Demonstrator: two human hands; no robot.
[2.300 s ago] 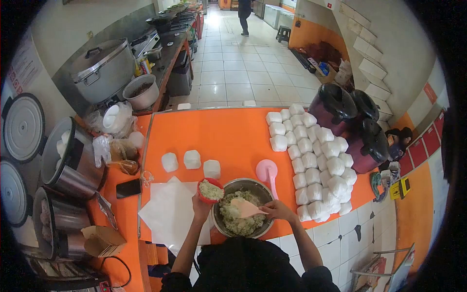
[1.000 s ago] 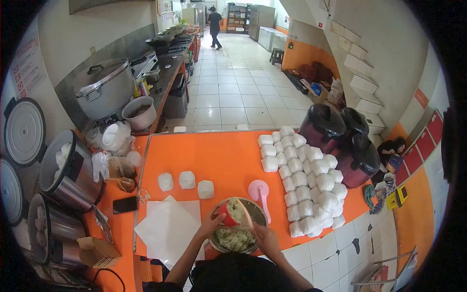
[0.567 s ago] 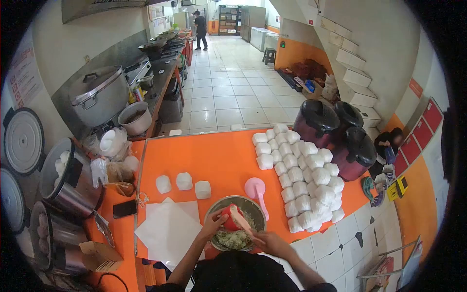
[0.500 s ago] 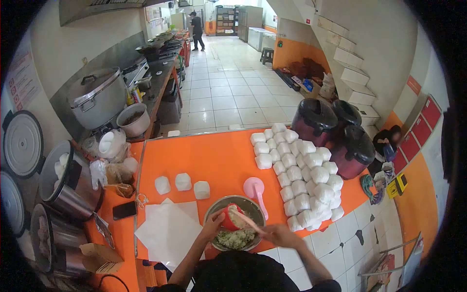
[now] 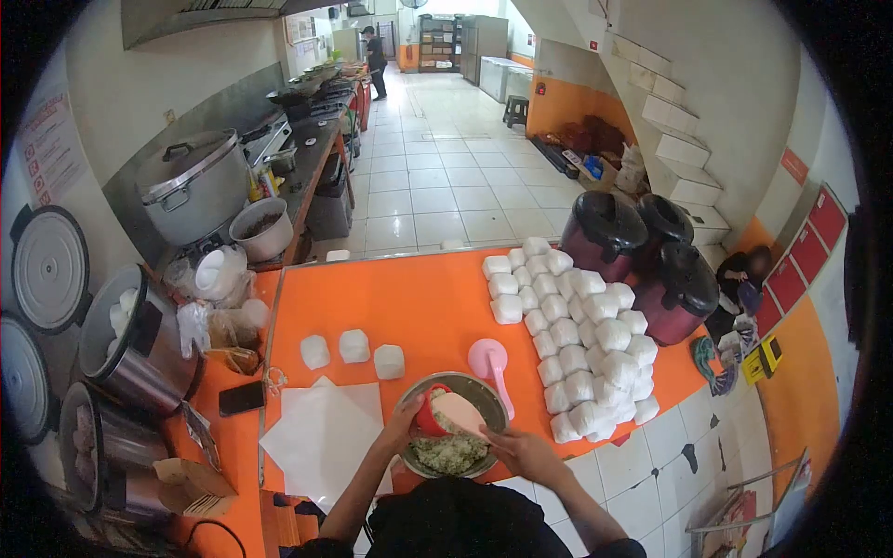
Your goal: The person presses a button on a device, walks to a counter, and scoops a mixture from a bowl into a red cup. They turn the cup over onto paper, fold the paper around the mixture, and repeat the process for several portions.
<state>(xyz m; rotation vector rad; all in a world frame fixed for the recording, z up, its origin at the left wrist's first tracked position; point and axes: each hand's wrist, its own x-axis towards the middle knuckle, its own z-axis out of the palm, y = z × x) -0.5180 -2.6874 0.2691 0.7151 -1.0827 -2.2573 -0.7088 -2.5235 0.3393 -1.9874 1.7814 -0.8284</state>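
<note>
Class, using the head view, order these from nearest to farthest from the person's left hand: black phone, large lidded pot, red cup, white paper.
1. Red cup: held in the left hand.
2. White paper: just to the hand's left.
3. Black phone: farther left, past the paper.
4. Large lidded pot: far left, toward the back.

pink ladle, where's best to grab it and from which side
Probably by the slim handle of the pink ladle, from above and the right: it points to the near side, with the bowl close on its left and bare table on its right.
</note>
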